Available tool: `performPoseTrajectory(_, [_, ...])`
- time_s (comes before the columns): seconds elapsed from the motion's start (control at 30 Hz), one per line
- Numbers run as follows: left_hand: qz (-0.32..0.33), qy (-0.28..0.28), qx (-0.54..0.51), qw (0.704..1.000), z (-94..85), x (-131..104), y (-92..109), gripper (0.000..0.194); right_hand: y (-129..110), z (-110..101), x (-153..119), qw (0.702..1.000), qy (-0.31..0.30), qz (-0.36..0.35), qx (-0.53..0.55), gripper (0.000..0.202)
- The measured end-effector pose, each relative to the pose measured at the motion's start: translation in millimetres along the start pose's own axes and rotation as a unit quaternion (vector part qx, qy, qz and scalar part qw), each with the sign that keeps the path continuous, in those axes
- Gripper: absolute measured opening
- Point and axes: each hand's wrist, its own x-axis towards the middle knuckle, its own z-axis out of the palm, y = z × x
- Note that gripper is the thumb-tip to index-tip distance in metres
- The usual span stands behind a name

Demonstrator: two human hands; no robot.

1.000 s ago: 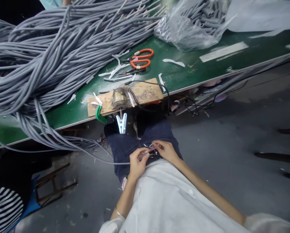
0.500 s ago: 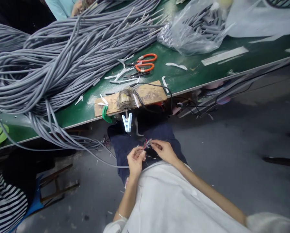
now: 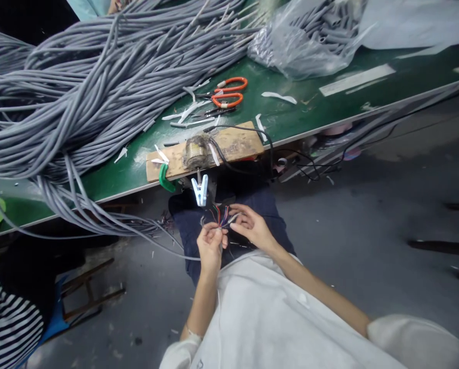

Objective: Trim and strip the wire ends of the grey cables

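Grey sheathed cable end point(image 3: 191, 254) sits over the lap, pinched in left hand point(image 3: 210, 247); its thin coloured inner wires point(image 3: 220, 215) fan up just under the white clothespin clip point(image 3: 200, 190). Right hand point(image 3: 252, 227) fingertips are closed on a few strands. Orange-handled scissors point(image 3: 225, 92) lie on the green bench point(image 3: 302, 115).
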Motion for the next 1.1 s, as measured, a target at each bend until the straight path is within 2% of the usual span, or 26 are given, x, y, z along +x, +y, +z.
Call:
performPoseTrajectory(0.1, [-0.002, -0.007, -0.003, 1.0, 2.5, -1, 3, 0.048, -10, 4, 3, 0.996, -0.065, 0.003, 0.055, 0.065])
performPoseTrajectory(0.2, [-0.005, -0.007, 0.005, 1.0, 1.3, -3, 2, 0.049, -14, 9, 3, 0.991, -0.117, 0.012, 0.056, 0.045])
performPoseTrajectory(0.3, [-0.01, 0.001, 0.026, 1.0, -4.1, -6, -1, 0.046, -12, 13, 1, 0.994, -0.104, 0.009, 0.017, 0.029])
performPoseTrajectory(0.43, [-0.033, 0.009, 0.065, 0.997, -16.2, -13, -2, 0.04, -9, 17, -5, 0.994, -0.081, -0.033, -0.058, 0.015])
performPoseTrajectory(0.57, [-0.064, 0.014, 0.075, 0.995, -28.3, -20, -2, 0.041, -11, 21, -14, 0.984, -0.1, -0.095, -0.11, 0.015])
performPoseTrajectory(0.67, [-0.071, 0.014, 0.048, 0.996, -29.5, -23, 0, 0.036, -18, 20, -14, 0.976, -0.094, -0.139, -0.136, 0.017])
performPoseTrajectory(0.83, [-0.042, -0.015, -0.011, 0.999, -9.9, -18, 15, 0.042, -33, 10, 5, 0.965, -0.002, -0.194, -0.179, 0.016])
performPoseTrajectory(0.97, [-0.017, -0.041, -0.048, 0.998, 0.6, -13, 25, 0.037, -34, -2, 21, 0.943, 0.145, -0.216, -0.206, 0.014])
performPoseTrajectory(1.03, [-0.006, -0.045, -0.065, 0.997, -1.3, -11, 28, 0.034, -35, -7, 20, 0.925, 0.229, -0.217, -0.214, 0.015])
performPoseTrajectory(1.1, [0.001, -0.047, -0.077, 0.996, -5.0, -9, 30, 0.03, -41, -8, 10, 0.904, 0.285, -0.231, -0.22, 0.015])
